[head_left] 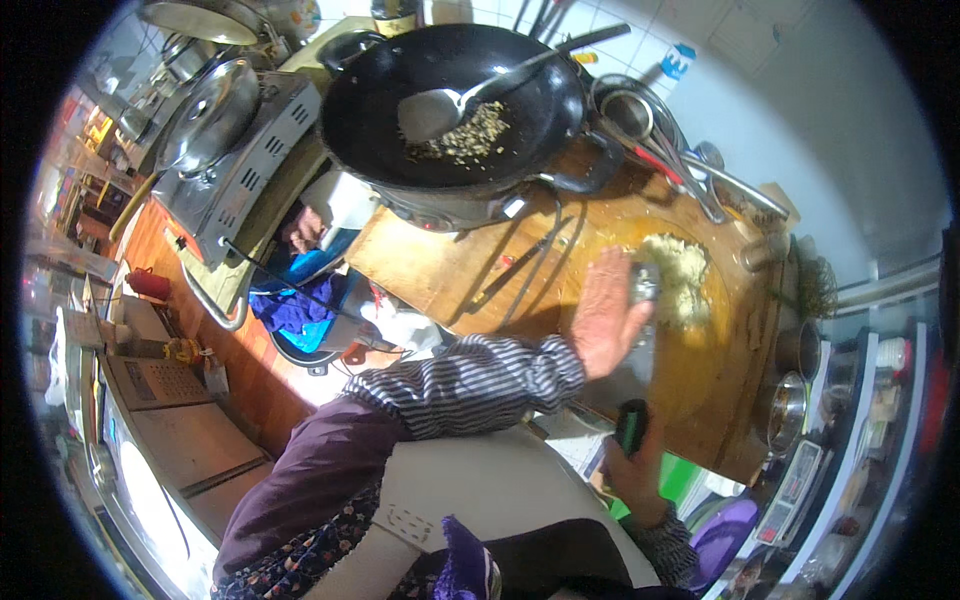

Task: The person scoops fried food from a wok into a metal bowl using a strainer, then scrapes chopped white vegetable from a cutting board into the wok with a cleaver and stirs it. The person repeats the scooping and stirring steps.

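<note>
My right hand (640,468) is wrapped round the dark handle of a kitchen knife with a broad blade (626,385). My left hand (606,315) lies flat with its fingers stretched out, its palm against the blade. Just beyond the blade, a pale, finely chopped or mashed heap (680,275) is spread on a worn wooden board (425,262). Wet yellowish smears surround the heap. I cannot tell what food it is.
A black wok (350,110) behind the board holds browned bits and a metal spatula (430,115). A cable (550,250) and a dark stick (515,268) lie on the board. Ladles (705,190) sit at back right. Metal bowls (788,405) stand right. A lidded pan (210,115) rests left.
</note>
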Available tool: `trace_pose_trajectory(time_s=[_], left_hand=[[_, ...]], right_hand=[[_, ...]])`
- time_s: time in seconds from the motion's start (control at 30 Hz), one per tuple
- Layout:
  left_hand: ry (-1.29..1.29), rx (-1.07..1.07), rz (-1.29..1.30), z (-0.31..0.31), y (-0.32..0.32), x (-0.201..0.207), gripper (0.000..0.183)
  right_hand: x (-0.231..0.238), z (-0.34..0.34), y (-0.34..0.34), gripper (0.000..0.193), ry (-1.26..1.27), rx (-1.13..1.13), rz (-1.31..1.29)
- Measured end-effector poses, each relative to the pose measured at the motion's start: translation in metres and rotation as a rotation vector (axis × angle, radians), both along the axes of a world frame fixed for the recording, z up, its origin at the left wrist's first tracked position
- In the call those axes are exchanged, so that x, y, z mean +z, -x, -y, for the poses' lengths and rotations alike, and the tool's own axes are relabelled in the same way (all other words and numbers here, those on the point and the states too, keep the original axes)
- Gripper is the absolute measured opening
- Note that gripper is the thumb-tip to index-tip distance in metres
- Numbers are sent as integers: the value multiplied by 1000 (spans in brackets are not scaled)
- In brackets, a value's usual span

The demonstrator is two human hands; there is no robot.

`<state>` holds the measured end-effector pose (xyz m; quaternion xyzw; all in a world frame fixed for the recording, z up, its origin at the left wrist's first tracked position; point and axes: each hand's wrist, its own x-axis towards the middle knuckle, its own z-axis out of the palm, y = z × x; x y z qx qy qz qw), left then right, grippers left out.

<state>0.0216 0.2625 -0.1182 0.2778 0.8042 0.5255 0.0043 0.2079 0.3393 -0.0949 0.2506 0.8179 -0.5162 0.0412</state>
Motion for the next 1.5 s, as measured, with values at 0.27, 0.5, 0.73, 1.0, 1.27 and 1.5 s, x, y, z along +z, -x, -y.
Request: trace_pose_trajectory(time_s=[0.27, 0.5, 0.73, 1.0, 1.27, 1.5], left_hand=[[-326, 181, -280, 10, 78, 132, 67], [-438, 200, -287, 95, 193, 169, 64], [-301, -55, 143, 163, 224, 154, 83], [16, 191, -271, 150, 209, 149, 47], [156, 103, -880, 118, 201, 145, 61], [-54, 81, -819, 124, 240, 152, 41]], right_hand=[[138, -5, 80, 56, -38, 167, -239], [174, 35, 217, 51, -545, 398, -466], [160, 61, 254, 49, -965, 449, -394], [151, 62, 262, 46, -513, 434, -407], [151, 75, 242, 47, -8, 386, -389], [146, 73, 215, 55, -93, 404, -406]])
